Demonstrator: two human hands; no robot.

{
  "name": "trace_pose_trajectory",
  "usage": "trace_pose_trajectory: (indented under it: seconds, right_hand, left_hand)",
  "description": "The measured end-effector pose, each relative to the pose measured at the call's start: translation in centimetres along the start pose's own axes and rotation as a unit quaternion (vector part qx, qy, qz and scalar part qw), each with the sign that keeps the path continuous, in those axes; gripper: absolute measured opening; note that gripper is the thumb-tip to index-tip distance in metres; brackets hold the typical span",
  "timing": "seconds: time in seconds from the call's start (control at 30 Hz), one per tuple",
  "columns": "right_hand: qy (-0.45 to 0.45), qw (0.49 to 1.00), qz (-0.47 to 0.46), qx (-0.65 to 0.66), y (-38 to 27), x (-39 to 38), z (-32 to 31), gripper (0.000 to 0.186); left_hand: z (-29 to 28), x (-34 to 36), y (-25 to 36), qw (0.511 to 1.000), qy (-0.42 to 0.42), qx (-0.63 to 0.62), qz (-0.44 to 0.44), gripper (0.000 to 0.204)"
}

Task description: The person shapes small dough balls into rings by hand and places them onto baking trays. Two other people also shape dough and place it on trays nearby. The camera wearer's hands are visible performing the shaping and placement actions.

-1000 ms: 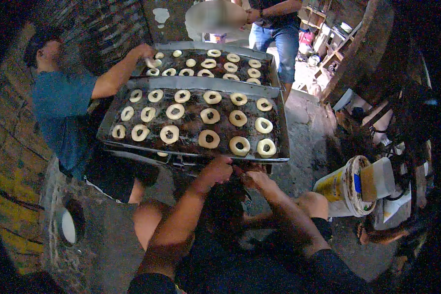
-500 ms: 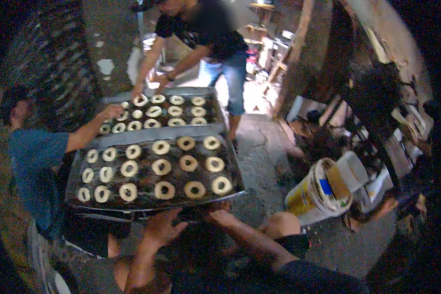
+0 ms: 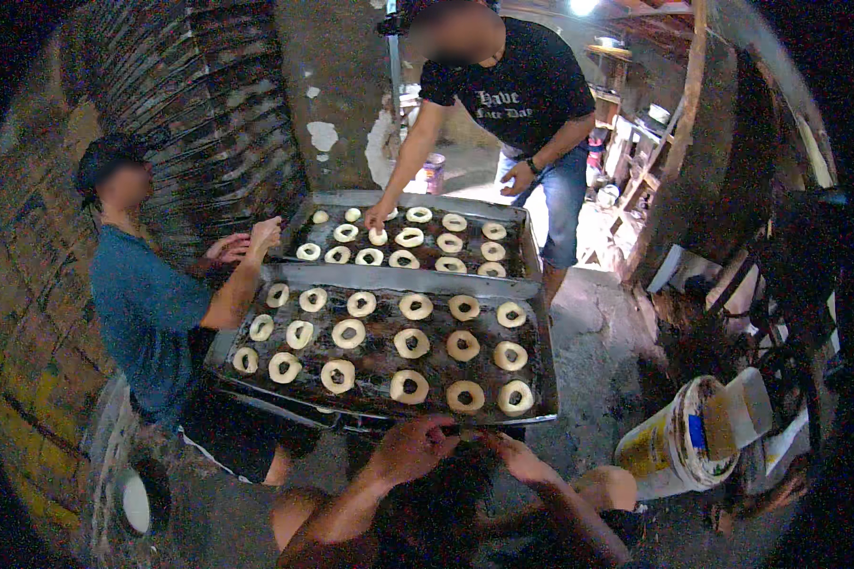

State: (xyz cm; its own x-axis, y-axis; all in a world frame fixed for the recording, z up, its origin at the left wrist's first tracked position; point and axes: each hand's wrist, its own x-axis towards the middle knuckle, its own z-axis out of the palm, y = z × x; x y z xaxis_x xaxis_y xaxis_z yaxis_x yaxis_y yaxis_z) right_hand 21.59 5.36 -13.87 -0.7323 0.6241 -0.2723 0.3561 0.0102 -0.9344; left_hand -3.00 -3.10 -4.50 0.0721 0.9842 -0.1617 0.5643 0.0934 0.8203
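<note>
The black, shallow metal baking tray with pale sides (image 3: 380, 327) stands in front of the person and bears three rows of six cream-coloured dough rings (image 3: 337, 365), which look unshifted over the last second. The change beside them is in the hands. Half a second ago the person's left hand was spread at the tray's front edge; now the left hand (image 3: 411, 452) is curled, just in front of that edge. The right hand (image 3: 524, 460) is just to the right of it, also close to the front edge, fingers pointing inward. The two hands are close together, but I cannot tell whether their fingertips meet, grip the edge or pinch anything; the space between them is too dark.

Behind the tray is a second dark metal tray (image 3: 472, 248). The co-worker in the black shirt and blue denim shorts (image 3: 531, 81) had both hands over it; now one hand (image 3: 378, 214) touches a dough piece there and the other (image 3: 518, 177) is lifted clear. The co-worker in the teal shirt (image 3: 142, 275), left of the front tray, has drawn back the hand (image 3: 267, 234) that was reaching in, to the rear tray's left edge. So, as I judge it, only one hand is now working among the rear pieces. Two small round dough lumps (image 3: 321, 217) in its back left corner show no clear hole, whereas every piece on the front tray has one. A white and yellow plastic bucket (image 3: 647, 444) stands right of the front tray.
</note>
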Motion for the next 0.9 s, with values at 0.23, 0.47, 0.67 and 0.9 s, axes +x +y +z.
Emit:
trace_pose_trajectory:
  seconds: [0.23, 0.47, 0.67, 0.9]
  right_hand:
    - [0.023, 0.987, -0.139, 0.071, -9.9, -7.9, 1.9, 0.054]
    - [0.122, 0.962, -0.231, -0.076, -16.9, -12.8, -0.2, 0.033]
    - [0.245, 0.925, -0.258, -0.135, -16.9, -14.4, -0.1, 0.010]
    - [0.363, 0.899, -0.231, 0.084, -12.9, -12.7, 1.5, 0.021]
  left_hand:
    - [0.8, 0.9, 1.6, 0.978, 0.081, -0.193, -0.011, 0.038]
    - [1.3, -0.5, 3.9, 0.892, -0.200, -0.403, 0.034, 0.037]
    - [4.8, 0.1, 4.8, 0.916, -0.222, -0.321, 0.100, 0.031]
    - [5.3, -0.6, 6.2, 0.904, -0.172, -0.388, 0.047, 0.024]
